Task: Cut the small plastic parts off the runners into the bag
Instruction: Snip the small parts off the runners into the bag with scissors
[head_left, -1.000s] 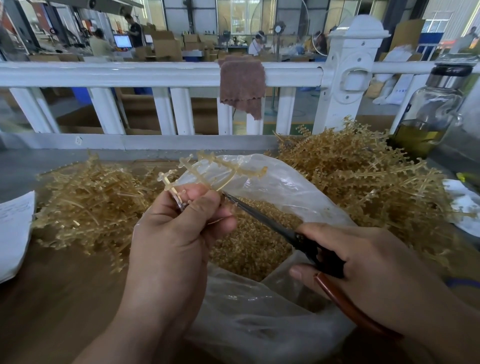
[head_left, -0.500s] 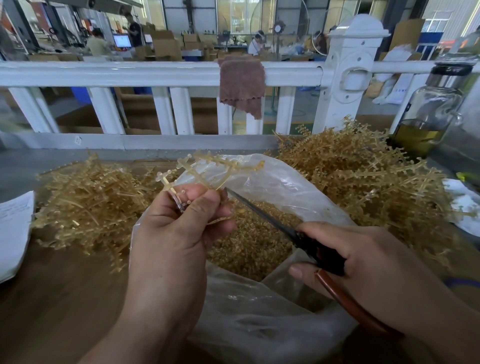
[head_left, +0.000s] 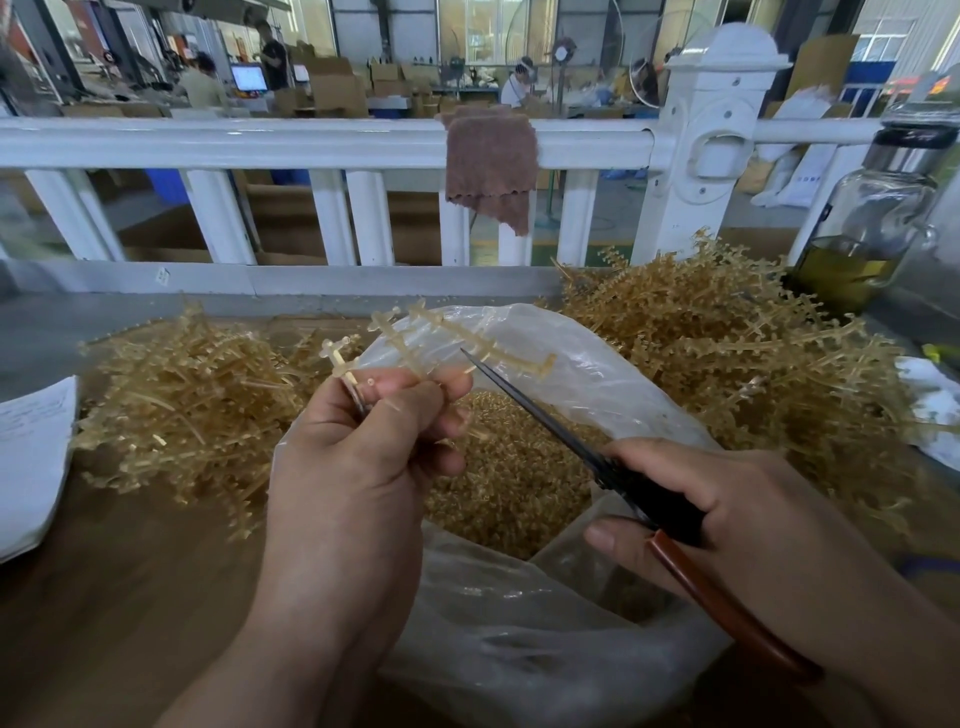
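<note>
Left hand (head_left: 353, 467) pinches one amber branched plastic runner (head_left: 457, 338); right hand (head_left: 753, 519) grips one pair of red-handled scissors (head_left: 545, 417) over one clear plastic bag (head_left: 597, 374).

Bare left hand (head_left: 353, 467) and bare right hand (head_left: 727, 514); bare forearms (head_left: 291, 649) cut off by the bottom edge of view. Nails short, plain; right thumbnail (head_left: 600, 538) plainly seen.

A single wide-angle view is looking out from the person's head, facing forward and tilting down over the wooden surface (head_left: 130, 597). It is sitting close to the work: the left hand (head_left: 358, 467) and right hand (head_left: 727, 509) are filling the lower middle of the frame, with the clear bag (head_left: 519, 649) just under them. Toward the top it is taking in the white railing (head_left: 260, 143) and the workshop beyond, with straight lines bowing at the edges.
</note>
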